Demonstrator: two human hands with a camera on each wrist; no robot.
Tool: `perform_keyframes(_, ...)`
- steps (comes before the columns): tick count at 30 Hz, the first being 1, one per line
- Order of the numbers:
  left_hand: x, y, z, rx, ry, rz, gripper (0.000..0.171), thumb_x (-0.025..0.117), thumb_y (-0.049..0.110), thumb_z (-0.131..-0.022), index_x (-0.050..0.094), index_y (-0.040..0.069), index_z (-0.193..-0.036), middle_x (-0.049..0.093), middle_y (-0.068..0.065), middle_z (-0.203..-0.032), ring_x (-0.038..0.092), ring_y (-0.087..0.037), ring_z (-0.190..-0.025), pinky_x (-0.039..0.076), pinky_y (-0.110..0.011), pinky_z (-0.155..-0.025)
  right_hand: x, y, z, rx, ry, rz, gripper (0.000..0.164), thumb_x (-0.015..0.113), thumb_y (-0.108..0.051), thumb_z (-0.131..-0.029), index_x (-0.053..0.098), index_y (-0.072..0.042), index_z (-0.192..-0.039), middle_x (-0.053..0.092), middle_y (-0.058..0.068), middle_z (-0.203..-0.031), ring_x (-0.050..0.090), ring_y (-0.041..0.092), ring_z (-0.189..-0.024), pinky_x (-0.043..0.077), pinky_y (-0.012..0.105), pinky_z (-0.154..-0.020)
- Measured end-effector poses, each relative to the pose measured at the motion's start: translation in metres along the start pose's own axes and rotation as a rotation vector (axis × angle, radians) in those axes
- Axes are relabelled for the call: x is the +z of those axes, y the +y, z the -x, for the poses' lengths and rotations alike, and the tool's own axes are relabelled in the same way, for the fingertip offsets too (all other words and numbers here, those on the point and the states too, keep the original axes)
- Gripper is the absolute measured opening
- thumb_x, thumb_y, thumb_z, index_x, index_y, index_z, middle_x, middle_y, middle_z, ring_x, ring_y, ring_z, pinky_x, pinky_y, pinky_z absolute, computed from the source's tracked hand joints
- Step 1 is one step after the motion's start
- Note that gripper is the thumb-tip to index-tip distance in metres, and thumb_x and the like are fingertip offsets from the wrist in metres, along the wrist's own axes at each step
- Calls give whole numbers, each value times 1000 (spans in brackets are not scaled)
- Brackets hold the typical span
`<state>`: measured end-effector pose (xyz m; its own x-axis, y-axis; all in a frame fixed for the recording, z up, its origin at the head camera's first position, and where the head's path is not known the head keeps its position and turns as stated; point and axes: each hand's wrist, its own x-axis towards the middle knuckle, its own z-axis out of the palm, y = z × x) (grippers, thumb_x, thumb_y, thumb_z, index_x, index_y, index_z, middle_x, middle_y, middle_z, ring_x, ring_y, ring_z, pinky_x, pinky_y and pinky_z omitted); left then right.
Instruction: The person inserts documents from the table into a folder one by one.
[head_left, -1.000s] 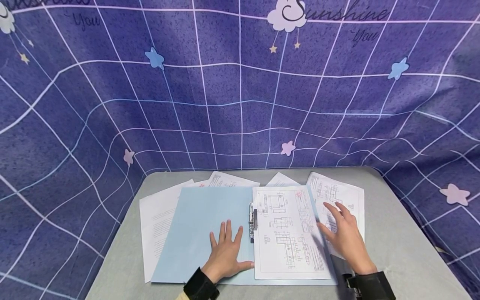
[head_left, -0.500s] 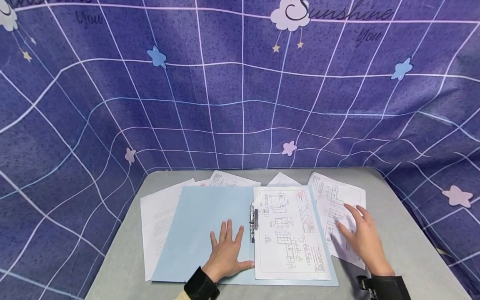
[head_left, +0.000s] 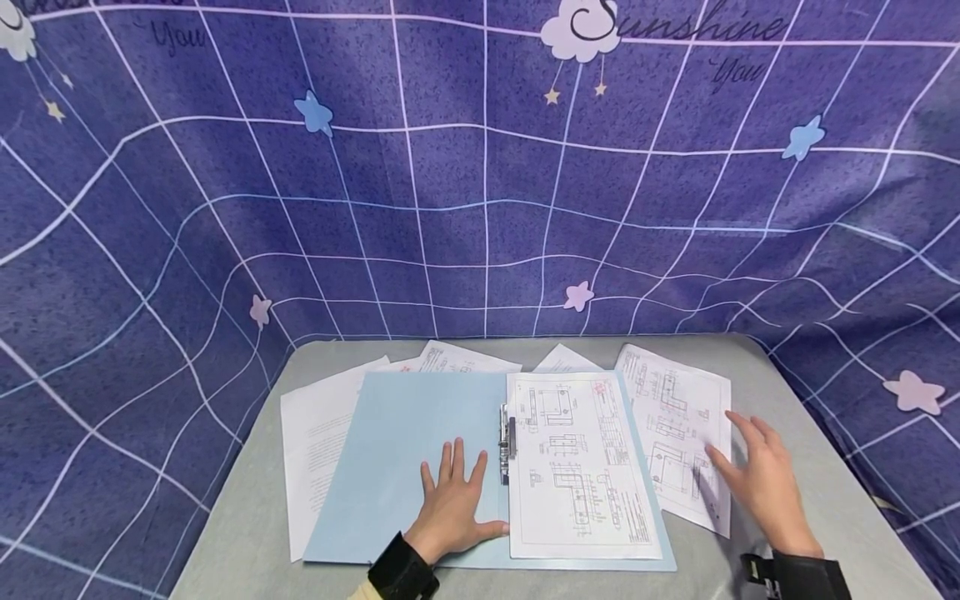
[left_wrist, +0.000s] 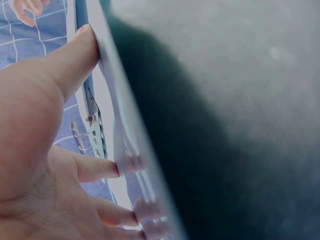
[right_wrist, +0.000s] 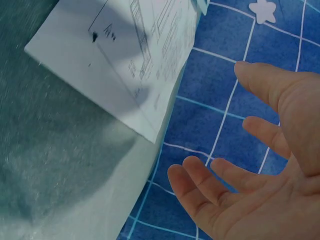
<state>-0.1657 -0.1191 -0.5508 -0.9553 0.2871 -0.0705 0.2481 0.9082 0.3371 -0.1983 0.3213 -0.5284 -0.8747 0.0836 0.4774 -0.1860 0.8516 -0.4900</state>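
Observation:
A light blue folder (head_left: 408, 450) lies spread out on the grey table, with a metal clip (head_left: 504, 446) along its spine. Sheets with printed technical drawings (head_left: 577, 467) lie on its right side. My left hand (head_left: 450, 508) rests on the folder's left cover with fingers spread and the thumb reaching toward the clip. In the left wrist view the thumb and fingertips touch the cover. My right hand (head_left: 768, 483) hovers past the right edge of a loose drawing sheet (head_left: 686, 450), its fingers loosely bent and holding nothing. That sheet is partly under the folder.
A printed text sheet (head_left: 322, 467) sticks out under the folder's left side. More paper corners (head_left: 468, 358) show behind its top edge. The grey table (head_left: 810, 467) extends to the right. A purple-blue grid-patterned cloth (head_left: 450, 167) hangs at the back and sides.
My right hand has moved right, from beside the clipped drawings across the loose sheet to beyond its edge. The left hand has stayed on the folder, and the papers lie as before.

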Motion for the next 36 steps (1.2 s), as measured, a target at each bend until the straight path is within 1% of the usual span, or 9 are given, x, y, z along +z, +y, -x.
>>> perform_keyframes(6, 0, 0, 0, -2, -2, -1, 110, 80, 69, -75, 44, 2, -154, 18, -37, -162, 12, -56, -151, 10, -84, -106, 0, 6, 0, 10, 8, 6, 68, 84, -5, -78, 52, 9, -137, 48, 45, -130, 45, 64, -117, 36, 75, -94)
perform_keyframes(10, 0, 0, 0, -5, -7, 6, 110, 80, 69, -75, 44, 2, -155, 18, -37, -162, 12, -56, -151, 10, -84, -106, 3, 9, 0, 36, -12, 16, 74, 84, -6, -79, 47, 8, -141, 45, 48, -130, 43, 66, -116, 34, 76, -93)
perform_keyframes(15, 0, 1, 0, -8, -13, 6, 110, 80, 69, -75, 43, 3, -155, 18, -37, -162, 12, -56, -151, 10, -84, -107, 6, 11, -1, 59, -49, 22, 78, 84, -8, -79, 44, 8, -144, 46, 48, -130, 43, 66, -116, 35, 75, -94)
perform_keyframes(22, 0, 0, 0, -5, -9, 10, 110, 79, 69, -75, 43, 3, -155, 18, -37, -162, 12, -55, -151, 10, -84, -107, 10, 11, -1, 127, -143, 48, 80, 83, -12, -83, 39, 8, -146, 43, 50, -131, 41, 68, -116, 34, 76, -95)
perform_keyframes(25, 1, -1, 0, -3, -10, 14, 109, 79, 69, -76, 43, 3, -155, 18, -37, -162, 11, -55, -151, 9, -84, -107, 12, 11, -2, 158, -193, 69, 81, 82, -16, -85, 36, 7, -147, 41, 51, -132, 39, 69, -117, 33, 77, -96)
perform_keyframes(31, 4, -2, -1, -1, -4, 12, 110, 79, 70, -75, 43, 3, -155, 18, -37, -162, 12, -56, -151, 10, -84, -107, 15, 9, -2, 219, -295, 103, 82, 79, -21, -87, 33, 7, -148, 41, 53, -132, 39, 73, -116, 36, 78, -94)
perform_keyframes(34, 4, -3, -1, 0, -3, 9, 110, 79, 70, -75, 43, 3, -155, 18, -37, -162, 12, -56, -151, 9, -84, -107, 16, 6, -4, 266, -350, 113, 82, 77, -25, -89, 31, 6, -149, 38, 52, -134, 36, 73, -119, 35, 78, -95)
perform_keyframes(36, 5, -3, -2, 0, 0, 6, 110, 79, 70, -75, 44, 4, -155, 18, -37, -162, 12, -56, -151, 10, -84, -106, 17, 4, -5, 282, -370, 122, 82, 76, -26, -90, 31, 7, -149, 38, 51, -136, 35, 71, -121, 34, 76, -96)
